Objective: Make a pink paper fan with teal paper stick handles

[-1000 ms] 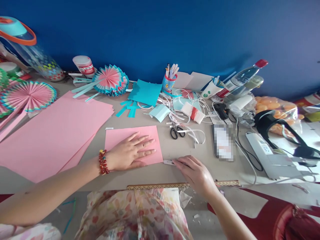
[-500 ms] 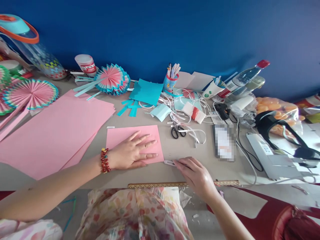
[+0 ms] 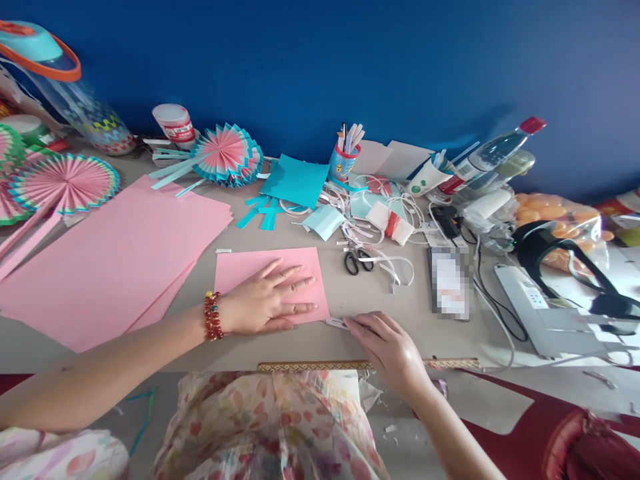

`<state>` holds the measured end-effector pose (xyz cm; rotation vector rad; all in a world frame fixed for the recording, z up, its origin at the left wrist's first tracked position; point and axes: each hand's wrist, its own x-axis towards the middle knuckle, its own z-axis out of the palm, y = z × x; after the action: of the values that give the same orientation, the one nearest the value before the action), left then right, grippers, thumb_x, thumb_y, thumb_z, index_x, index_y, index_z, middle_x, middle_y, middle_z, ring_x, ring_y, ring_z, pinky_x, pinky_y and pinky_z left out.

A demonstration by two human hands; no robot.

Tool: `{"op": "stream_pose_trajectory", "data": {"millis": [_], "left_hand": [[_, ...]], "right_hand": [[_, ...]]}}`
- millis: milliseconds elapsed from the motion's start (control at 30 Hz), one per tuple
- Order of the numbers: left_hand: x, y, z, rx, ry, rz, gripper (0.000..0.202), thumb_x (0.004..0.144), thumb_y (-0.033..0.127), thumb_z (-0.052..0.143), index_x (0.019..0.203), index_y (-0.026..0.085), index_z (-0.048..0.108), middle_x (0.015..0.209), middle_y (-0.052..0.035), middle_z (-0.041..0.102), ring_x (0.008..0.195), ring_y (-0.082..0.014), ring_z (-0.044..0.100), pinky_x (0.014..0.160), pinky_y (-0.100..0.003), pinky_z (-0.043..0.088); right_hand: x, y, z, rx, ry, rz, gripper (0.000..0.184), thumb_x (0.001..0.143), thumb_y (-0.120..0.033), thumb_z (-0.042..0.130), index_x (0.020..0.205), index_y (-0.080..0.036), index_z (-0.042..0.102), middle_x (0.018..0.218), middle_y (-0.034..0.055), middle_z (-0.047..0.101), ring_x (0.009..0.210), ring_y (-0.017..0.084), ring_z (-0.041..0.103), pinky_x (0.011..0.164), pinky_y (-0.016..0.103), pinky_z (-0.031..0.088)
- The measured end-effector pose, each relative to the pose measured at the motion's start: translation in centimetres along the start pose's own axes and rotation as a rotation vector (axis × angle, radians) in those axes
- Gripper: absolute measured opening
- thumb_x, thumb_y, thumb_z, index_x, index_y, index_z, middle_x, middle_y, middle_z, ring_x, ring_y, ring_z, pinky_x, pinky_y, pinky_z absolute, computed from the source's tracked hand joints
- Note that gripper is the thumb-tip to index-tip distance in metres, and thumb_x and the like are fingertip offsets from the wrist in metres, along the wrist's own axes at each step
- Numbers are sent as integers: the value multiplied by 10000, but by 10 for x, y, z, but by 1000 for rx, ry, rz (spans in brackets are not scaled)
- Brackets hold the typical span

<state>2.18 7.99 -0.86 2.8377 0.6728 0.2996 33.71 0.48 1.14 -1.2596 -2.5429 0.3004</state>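
Note:
My left hand (image 3: pixel 267 300) lies flat, fingers stretched out, on a small pink paper sheet (image 3: pixel 240 267) near the table's front edge. A red bead bracelet (image 3: pixel 212 315) is on that wrist. My right hand (image 3: pixel 387 343) rests just right of the sheet. Its fingers are curled over a small white object (image 3: pixel 337 323) on the table by the sheet's lower right corner. I cannot name that object.
A stack of large pink sheets (image 3: pixel 115 257) lies to the left, with folded paper fans (image 3: pixel 227 155) behind. Black scissors (image 3: pixel 356 261), white paper strips, a pen cup (image 3: pixel 343 161), a phone (image 3: pixel 450 280), a bottle (image 3: pixel 493 152) and a power strip (image 3: pixel 530 308) crowd the right.
Both hands stay where they were on the sheet and the white object. Only the camera has shifted slightly.

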Motion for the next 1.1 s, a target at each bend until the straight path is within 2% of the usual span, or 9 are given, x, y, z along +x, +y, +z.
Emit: {"op": "stream_pose_trajectory", "data": {"millis": [333, 700, 1100], "left_hand": [[-1, -1, 1, 84, -66, 9, 487, 998, 513, 402, 1475, 428, 365, 1623, -32, 242, 1484, -327, 212, 1169, -622, 140], [-1, -1, 1, 102, -69, 8, 491, 1000, 515, 389, 1483, 430, 350, 1624, -31, 240, 1484, -320, 214, 1170, -616, 140], [0, 0, 0, 90, -51, 4, 480, 998, 497, 413, 1472, 429, 372, 1619, -20, 256, 1483, -304, 221, 1176, -601, 136]], "right_hand": [[0, -2, 7, 0, 20, -33, 364, 959, -68, 437, 1229, -199, 643, 1023, 94, 686, 886, 214, 604, 765, 344, 545], [3, -10, 10, -23, 44, -53, 355, 954, -50, 433, 1204, -163, 658, 1011, 102, 691, 888, 215, 607, 763, 335, 540], [5, -20, 15, -47, 72, -42, 352, 968, -72, 442, 1207, -187, 675, 979, 88, 700, 876, 204, 616, 761, 318, 539]]}}
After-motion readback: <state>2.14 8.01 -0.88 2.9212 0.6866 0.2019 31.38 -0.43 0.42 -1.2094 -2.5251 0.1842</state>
